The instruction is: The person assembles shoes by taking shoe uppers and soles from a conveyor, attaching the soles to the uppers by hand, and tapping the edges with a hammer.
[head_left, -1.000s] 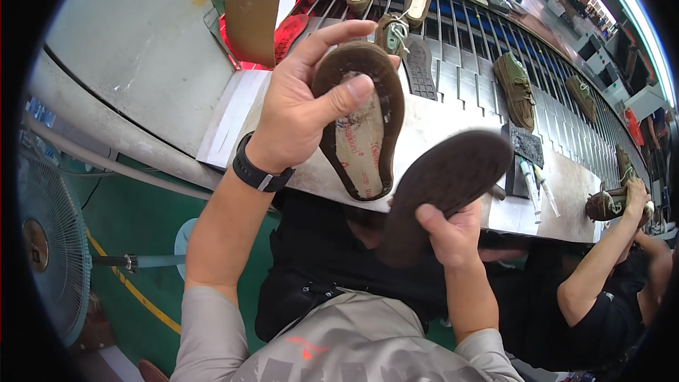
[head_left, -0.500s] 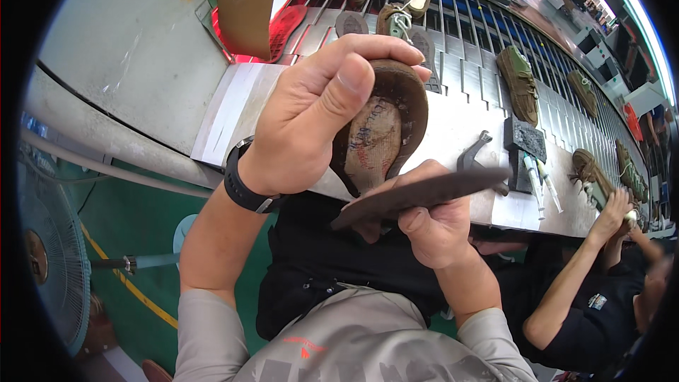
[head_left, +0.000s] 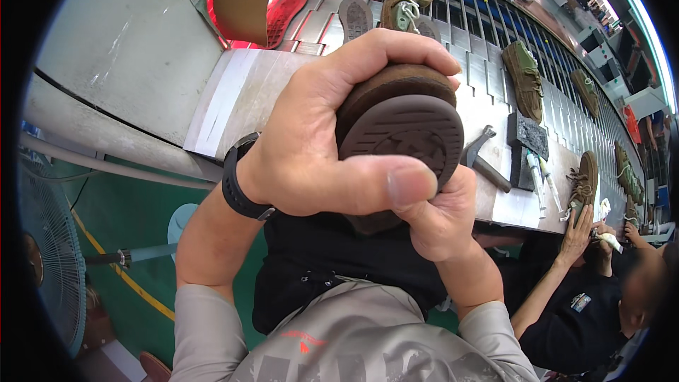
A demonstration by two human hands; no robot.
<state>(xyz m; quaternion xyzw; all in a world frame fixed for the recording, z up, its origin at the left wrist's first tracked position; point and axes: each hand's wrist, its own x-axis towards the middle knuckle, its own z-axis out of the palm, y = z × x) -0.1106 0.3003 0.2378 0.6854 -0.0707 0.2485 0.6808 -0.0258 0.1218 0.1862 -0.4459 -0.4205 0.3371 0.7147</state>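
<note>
Wrapped round a brown shoe upper [head_left: 385, 83] is my left hand [head_left: 304, 134], fingers over its rounded far end. A dark ridged shoe sole [head_left: 396, 131] lies against the bottom of that upper, and my left thumb presses across the sole. A gap shows between sole and upper at the far rim. Close below, my right hand [head_left: 449, 223] grips the near part of the sole; its fingers are largely hidden behind the shoe. Right of my hands a hammer [head_left: 488, 170] lies on the bench.
Beyond the bench runs a slatted conveyor [head_left: 484, 67] carrying several shoes and soles, one sole [head_left: 286, 18] under red light. A black block [head_left: 528, 136] and syringe-like tubes [head_left: 537, 177] lie to the right. A co-worker's hand [head_left: 578, 237] touches a brown shoe [head_left: 585, 180]. A fan [head_left: 46, 262] stands left.
The sole has moved up from below onto the shoe's underside, covering its pale inner bottom. My left thumb has come across the sole. The co-worker's shoe and hand have shifted.
</note>
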